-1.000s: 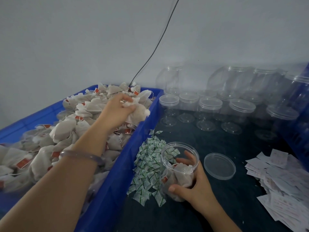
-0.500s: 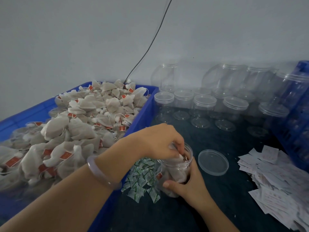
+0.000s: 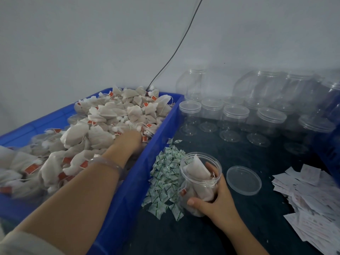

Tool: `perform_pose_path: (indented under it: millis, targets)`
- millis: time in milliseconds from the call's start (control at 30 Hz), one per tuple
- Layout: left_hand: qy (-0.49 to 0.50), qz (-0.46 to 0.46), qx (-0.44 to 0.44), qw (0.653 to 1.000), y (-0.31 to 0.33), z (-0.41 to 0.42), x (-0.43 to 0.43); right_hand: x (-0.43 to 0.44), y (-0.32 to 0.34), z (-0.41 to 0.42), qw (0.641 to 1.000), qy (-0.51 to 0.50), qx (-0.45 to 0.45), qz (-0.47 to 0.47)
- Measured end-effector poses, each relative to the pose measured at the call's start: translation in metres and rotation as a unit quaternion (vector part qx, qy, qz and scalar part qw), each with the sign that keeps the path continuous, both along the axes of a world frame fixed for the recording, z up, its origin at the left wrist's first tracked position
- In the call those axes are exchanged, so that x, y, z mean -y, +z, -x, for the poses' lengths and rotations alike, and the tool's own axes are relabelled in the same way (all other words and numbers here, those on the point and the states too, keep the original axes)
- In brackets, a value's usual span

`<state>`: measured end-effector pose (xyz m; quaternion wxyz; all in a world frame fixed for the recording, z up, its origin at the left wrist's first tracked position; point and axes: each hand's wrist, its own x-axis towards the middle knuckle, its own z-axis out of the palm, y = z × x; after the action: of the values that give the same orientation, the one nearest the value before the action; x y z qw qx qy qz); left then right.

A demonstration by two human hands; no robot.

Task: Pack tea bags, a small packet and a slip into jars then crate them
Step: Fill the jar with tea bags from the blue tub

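- Clear jar, lid off, part-filled with white tea bags, just right of the green packets
- Right hand wraps round it
- Left hand sunk in the blue bin's heap; fingers hidden, so I cannot tell its grip

Left hand, centre: blurred, fingers buried among tea bags, so its grasp cannot be told. Bin: cut by the left and bottom edges. Right hand, lower centre: fingers partly hidden behind the jar it holds. Slips, lower right: pile cut by the frame's edge; print too small to read, as on the packets. Crate, right edge: blurred, mostly out of frame.
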<state>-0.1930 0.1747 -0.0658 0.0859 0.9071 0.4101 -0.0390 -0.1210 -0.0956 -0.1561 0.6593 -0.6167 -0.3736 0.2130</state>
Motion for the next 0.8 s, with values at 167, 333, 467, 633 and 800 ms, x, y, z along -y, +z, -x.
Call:
perform_pose_path:
  millis: [167,333,467,633,800]
  targets:
    - [0.038,-0.087,-0.023,0.995,-0.003,-0.002,0.0,0.001,-0.001,-0.001,1.0,-0.002,-0.001,0.001]
    - [0.046,-0.053,0.14,0.988,0.011,0.002,-0.006,0.001,-0.001,-0.001,1.0,-0.002,-0.002,0.0]
    - [0.065,0.081,0.347,0.932,0.027,0.002,0.001,0.0,-0.001,-0.001,1.0,-0.003,-0.005,0.002]
    - [0.057,0.196,0.452,0.868,0.041,0.0,0.015,0.0,-0.003,-0.001,1.0,-0.007,-0.004,0.002]
    - [0.033,0.329,0.529,0.781,0.06,-0.002,0.041,0.0,-0.002,-0.001,1.0,-0.008,-0.006,0.004]
